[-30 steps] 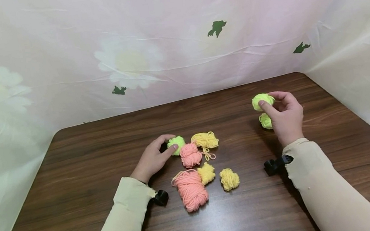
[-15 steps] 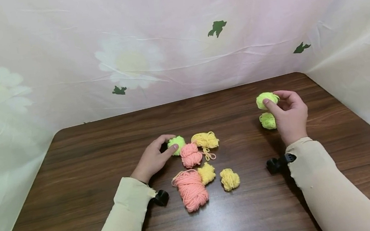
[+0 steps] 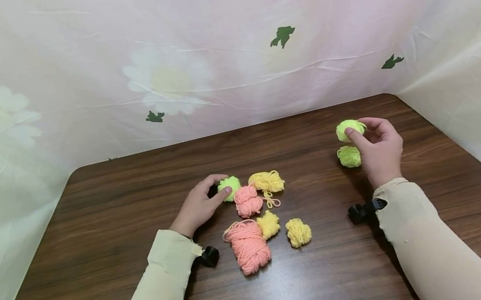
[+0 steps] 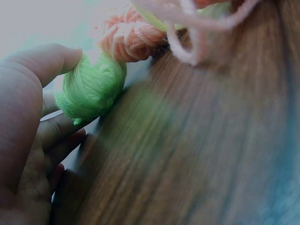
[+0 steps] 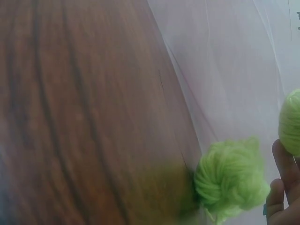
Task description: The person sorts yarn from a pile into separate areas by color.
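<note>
At the right of the head view, my right hand (image 3: 381, 149) pinches a yellow-green yarn ball (image 3: 349, 130) between thumb and fingers. Just below it a second yellow-green yarn bundle (image 3: 349, 157) lies on the table, partly behind the hand; the right wrist view shows this bundle (image 5: 230, 174) whole, with the held ball (image 5: 290, 123) cut off at the edge. My left hand (image 3: 199, 203) holds a bright green yarn ball (image 3: 230, 189) between thumb and fingers at table level. That green ball (image 4: 93, 86) sits close to a pink yarn bundle (image 3: 248, 201), whose contact with it I cannot tell.
A yellow yarn bundle (image 3: 267, 182) with a loose looped end lies behind the small pink one. Nearer are a large pink skein (image 3: 250, 247) and two small yellow bundles, one (image 3: 268, 225) beside it and one (image 3: 299, 233) apart. Cloth (image 3: 226, 111) hangs behind the wooden table (image 3: 135, 179).
My right hand has shifted slightly to the right with the yellow-green yarn ball, so more of the bundle below shows. The left hand has stayed in place.
</note>
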